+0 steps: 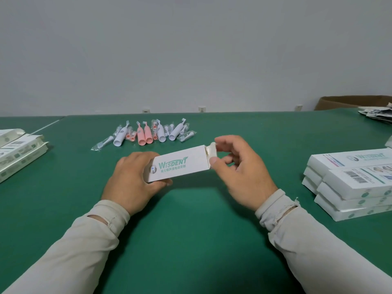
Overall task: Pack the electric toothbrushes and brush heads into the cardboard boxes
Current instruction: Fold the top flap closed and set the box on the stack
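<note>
A white cardboard box (180, 164) with green lettering is held above the green table (191, 219). My left hand (132, 181) grips its left end. My right hand (241, 170) pinches the opened end flap (212, 152) at the box's right end between thumb and fingers. Farther back lies a row of white toothbrushes (119, 137) and pink toothbrushes (144, 135), mixed with wrapped brush heads (186, 135). What the box contains is hidden.
A stack of white boxes (350, 183) stands at the right. Flattened boxes (19, 153) lie at the left edge. A brown carton (352, 101) and a pile of leaflets (377, 115) sit at the back right. A wall (191, 49) rises behind the table.
</note>
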Motion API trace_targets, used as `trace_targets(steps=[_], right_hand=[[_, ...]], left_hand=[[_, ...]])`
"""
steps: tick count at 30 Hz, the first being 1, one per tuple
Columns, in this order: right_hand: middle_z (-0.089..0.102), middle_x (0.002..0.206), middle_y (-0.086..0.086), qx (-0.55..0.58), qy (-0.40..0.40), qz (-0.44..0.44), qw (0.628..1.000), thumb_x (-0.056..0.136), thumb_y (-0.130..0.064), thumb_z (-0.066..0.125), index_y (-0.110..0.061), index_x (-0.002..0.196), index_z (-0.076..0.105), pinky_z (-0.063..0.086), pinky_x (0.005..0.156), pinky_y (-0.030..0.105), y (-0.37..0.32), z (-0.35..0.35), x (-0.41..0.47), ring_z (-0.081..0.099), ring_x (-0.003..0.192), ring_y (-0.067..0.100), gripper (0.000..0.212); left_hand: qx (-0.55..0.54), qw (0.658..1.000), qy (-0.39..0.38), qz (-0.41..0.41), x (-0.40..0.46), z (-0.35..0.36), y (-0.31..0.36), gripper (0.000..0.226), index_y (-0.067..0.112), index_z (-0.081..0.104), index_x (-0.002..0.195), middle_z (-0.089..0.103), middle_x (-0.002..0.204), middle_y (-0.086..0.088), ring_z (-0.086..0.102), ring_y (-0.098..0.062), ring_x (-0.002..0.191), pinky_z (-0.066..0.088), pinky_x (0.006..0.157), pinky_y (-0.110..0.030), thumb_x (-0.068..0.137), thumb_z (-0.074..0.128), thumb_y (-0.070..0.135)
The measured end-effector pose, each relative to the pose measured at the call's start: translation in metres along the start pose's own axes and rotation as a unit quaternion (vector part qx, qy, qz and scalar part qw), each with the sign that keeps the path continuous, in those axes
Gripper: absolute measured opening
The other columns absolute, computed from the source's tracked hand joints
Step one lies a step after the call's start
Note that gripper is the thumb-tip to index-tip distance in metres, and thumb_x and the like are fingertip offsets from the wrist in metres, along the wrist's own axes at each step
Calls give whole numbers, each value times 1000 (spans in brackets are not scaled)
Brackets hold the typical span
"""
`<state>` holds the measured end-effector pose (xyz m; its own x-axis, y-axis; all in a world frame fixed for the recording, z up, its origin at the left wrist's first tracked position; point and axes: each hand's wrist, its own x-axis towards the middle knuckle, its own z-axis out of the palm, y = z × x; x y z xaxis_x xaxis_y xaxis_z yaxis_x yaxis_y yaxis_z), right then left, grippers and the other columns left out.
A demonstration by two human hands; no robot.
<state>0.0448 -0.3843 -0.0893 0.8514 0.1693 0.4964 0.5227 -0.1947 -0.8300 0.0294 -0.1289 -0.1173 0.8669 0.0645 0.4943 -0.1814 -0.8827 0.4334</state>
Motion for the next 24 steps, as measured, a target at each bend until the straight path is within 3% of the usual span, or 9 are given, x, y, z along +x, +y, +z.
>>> trace_targets(steps=[2, 7, 10, 12, 24], right_hand=[[73, 100, -8, 70, 26, 49, 996, 90, -15, 70, -34, 108, 59, 53, 73, 22, 0, 2, 2, 61, 73, 7, 29], [72, 72, -7, 73, 46, 95, 992, 87, -9, 73, -22, 86, 74, 58, 63, 29, 3, 2, 3, 64, 65, 10, 13], [74, 75, 6, 97, 45, 107, 989, 87, -6, 72, -15, 83, 74, 57, 57, 27, 2, 1, 3, 65, 65, 14, 11], [74, 77, 10, 80, 40, 104, 991, 87, -6, 73, -14, 81, 73, 57, 60, 33, 2, 0, 4, 64, 64, 17, 11], [74, 78, 8, 50, 13, 120, 991, 86, -5, 72, -12, 81, 73, 59, 69, 45, 4, -3, 5, 63, 65, 18, 8]], left_hand=[[5, 1000, -1, 2, 0, -1, 1, 60, 36, 57, 121, 57, 120, 12, 47, -21, 116, 38, 94, -36, 69, 76, 58], [23, 1000, 9, 0, -3, -1, 5, 61, 34, 58, 123, 57, 123, 10, 45, -21, 116, 38, 94, -36, 70, 79, 55], [21, 1000, 10, -5, -3, -2, 6, 61, 35, 58, 124, 56, 123, 12, 43, -20, 115, 39, 92, -36, 70, 80, 54], [25, 1000, 11, -6, -3, -2, 6, 60, 36, 58, 123, 56, 123, 13, 43, -19, 114, 40, 90, -37, 70, 80, 55], [45, 999, 4, -7, -4, -3, 7, 60, 37, 58, 123, 56, 123, 13, 43, -19, 115, 41, 90, -38, 70, 79, 55]])
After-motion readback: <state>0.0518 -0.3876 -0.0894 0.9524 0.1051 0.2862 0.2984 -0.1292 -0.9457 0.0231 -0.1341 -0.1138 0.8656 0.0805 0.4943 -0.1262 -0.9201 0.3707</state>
